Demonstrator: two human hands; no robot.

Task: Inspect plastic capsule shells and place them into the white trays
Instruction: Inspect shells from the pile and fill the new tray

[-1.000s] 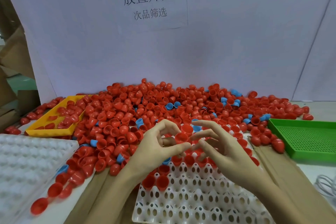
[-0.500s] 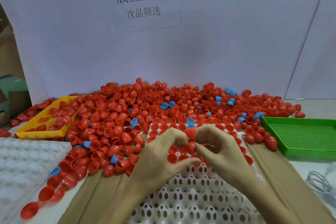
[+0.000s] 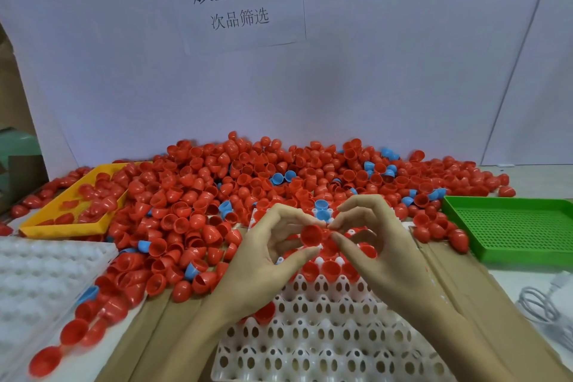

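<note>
Worktop at frame centre heaped with red shells (image 3: 192, 195); white tray (image 3: 325, 335) mostly unfilled, left hand (image 3: 263, 260) and right hand (image 3: 381, 245) pinching one shell (image 3: 311, 235).

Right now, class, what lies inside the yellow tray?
Red shells lie scattered in the yellow tray; its right side is buried under the red heap, so what lies below cannot be seen.

2 bare hands (image 3: 266, 260) (image 3: 381, 251) and forearms, slim fingers (image 3: 356, 204), short plain nails.
</note>
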